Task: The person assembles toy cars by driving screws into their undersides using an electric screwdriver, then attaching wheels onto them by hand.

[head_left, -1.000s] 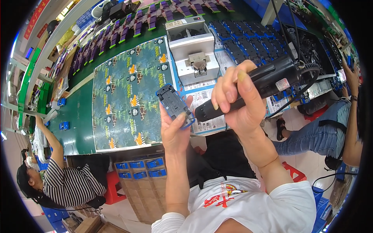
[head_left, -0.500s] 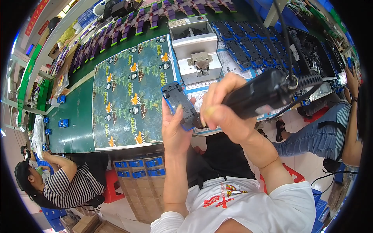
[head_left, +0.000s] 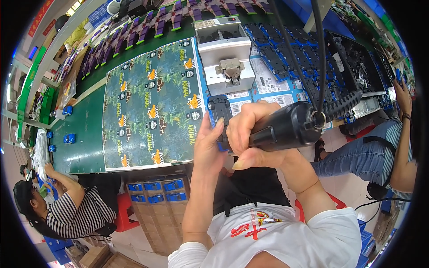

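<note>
My left hand (head_left: pixel 208 145) grips a blue toy car (head_left: pixel 219 108), its black underside turned up and my thumb lying across it. My right hand (head_left: pixel 243 130) is wrapped round a black electric screwdriver (head_left: pixel 283 128), which lies almost level and points left toward the car. The fingers hide the screwdriver's tip and the car's right edge, so whether the bit touches the car cannot be told. Just beyond the car stands a silver screw feeder (head_left: pixel 225 62).
Rows of blue car bodies (head_left: pixel 286 58) lie right of the feeder. A printed animal-pattern sheet (head_left: pixel 152 107) covers the green table (head_left: pixel 87 138) at left. Screwdriver cables (head_left: pixel 320 53) hang from above. A boxed tray (head_left: pixel 156 214) sits below the table edge. Co-workers sit on both sides.
My left hand has brought the car slightly right and turned it more upright. The screwdriver in my right hand has come down and left, tilting flatter.
</note>
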`<action>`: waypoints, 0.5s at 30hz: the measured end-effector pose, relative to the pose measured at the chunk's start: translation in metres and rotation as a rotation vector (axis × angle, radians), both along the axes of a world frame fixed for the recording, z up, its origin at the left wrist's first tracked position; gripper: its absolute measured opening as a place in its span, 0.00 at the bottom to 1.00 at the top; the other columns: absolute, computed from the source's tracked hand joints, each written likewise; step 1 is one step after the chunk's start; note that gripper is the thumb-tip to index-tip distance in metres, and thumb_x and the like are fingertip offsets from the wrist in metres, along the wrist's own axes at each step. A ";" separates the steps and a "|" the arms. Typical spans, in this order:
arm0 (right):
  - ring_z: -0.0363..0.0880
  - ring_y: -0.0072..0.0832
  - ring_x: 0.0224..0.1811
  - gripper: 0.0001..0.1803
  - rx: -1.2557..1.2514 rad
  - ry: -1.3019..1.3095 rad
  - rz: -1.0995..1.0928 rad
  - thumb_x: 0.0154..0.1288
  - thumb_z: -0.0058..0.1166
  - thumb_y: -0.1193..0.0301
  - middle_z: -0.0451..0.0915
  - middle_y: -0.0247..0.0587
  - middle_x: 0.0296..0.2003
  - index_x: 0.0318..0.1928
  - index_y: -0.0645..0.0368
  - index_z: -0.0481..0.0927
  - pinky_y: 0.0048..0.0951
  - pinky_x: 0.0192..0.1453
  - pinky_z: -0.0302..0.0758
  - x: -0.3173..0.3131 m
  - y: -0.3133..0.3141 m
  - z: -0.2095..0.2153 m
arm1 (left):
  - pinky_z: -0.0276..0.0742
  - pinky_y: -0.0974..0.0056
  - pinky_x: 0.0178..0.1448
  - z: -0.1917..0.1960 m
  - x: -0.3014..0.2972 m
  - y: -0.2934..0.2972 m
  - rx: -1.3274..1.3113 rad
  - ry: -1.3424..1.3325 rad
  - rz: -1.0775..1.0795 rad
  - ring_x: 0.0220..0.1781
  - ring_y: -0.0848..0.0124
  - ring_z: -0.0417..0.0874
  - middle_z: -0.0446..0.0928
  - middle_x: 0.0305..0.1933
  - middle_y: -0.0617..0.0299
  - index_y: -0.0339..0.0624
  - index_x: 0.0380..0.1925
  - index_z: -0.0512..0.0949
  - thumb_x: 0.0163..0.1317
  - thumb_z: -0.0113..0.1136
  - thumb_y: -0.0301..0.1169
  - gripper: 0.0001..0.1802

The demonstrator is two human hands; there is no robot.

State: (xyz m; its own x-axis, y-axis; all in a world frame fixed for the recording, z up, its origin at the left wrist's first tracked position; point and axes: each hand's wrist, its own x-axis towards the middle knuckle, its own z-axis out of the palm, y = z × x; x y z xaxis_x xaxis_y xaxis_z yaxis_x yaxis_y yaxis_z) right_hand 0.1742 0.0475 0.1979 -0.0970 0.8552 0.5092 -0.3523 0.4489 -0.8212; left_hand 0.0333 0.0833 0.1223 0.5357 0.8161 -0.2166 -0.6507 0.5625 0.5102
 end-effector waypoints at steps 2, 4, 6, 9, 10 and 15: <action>0.73 0.23 0.20 0.23 -0.009 -0.008 -0.004 0.49 0.79 0.67 0.74 0.35 0.19 0.27 0.58 0.71 0.24 0.24 0.71 0.003 -0.001 0.001 | 0.77 0.55 0.64 0.000 0.001 0.002 -0.020 -0.018 -0.013 0.58 0.61 0.79 0.73 0.60 0.51 0.41 0.73 0.52 0.68 0.55 0.22 0.36; 0.73 0.23 0.20 0.22 -0.013 -0.032 -0.018 0.50 0.78 0.69 0.74 0.36 0.19 0.27 0.58 0.71 0.24 0.24 0.71 0.005 -0.002 0.001 | 0.78 0.54 0.63 0.003 0.001 0.002 -0.039 -0.032 -0.024 0.58 0.60 0.79 0.72 0.60 0.50 0.42 0.74 0.49 0.67 0.55 0.20 0.39; 0.71 0.22 0.19 0.22 -0.015 -0.019 -0.020 0.50 0.78 0.70 0.74 0.36 0.20 0.28 0.58 0.71 0.25 0.23 0.70 0.005 -0.004 0.000 | 0.76 0.55 0.64 0.010 0.003 0.000 -0.035 -0.001 -0.014 0.58 0.60 0.79 0.70 0.61 0.49 0.40 0.75 0.46 0.66 0.55 0.20 0.41; 0.68 0.22 0.18 0.22 -0.004 0.139 -0.006 0.51 0.76 0.71 0.73 0.36 0.19 0.28 0.58 0.69 0.25 0.21 0.67 0.002 -0.005 0.001 | 0.76 0.55 0.64 0.013 0.003 0.000 -0.006 0.013 -0.025 0.58 0.60 0.79 0.69 0.63 0.48 0.40 0.75 0.43 0.67 0.55 0.21 0.42; 0.68 0.22 0.18 0.22 -0.002 0.140 -0.004 0.51 0.76 0.71 0.73 0.36 0.19 0.28 0.58 0.69 0.25 0.21 0.67 0.002 -0.005 0.002 | 0.76 0.55 0.64 0.014 0.004 -0.001 -0.004 0.014 -0.024 0.58 0.60 0.79 0.69 0.63 0.48 0.40 0.75 0.43 0.67 0.55 0.21 0.42; 0.69 0.22 0.18 0.19 -0.047 0.187 -0.013 0.51 0.73 0.72 0.73 0.36 0.20 0.29 0.57 0.70 0.25 0.22 0.68 0.006 -0.010 0.004 | 0.80 0.58 0.56 0.021 0.007 -0.003 0.047 0.145 0.069 0.56 0.65 0.81 0.77 0.55 0.55 0.42 0.64 0.64 0.73 0.51 0.30 0.22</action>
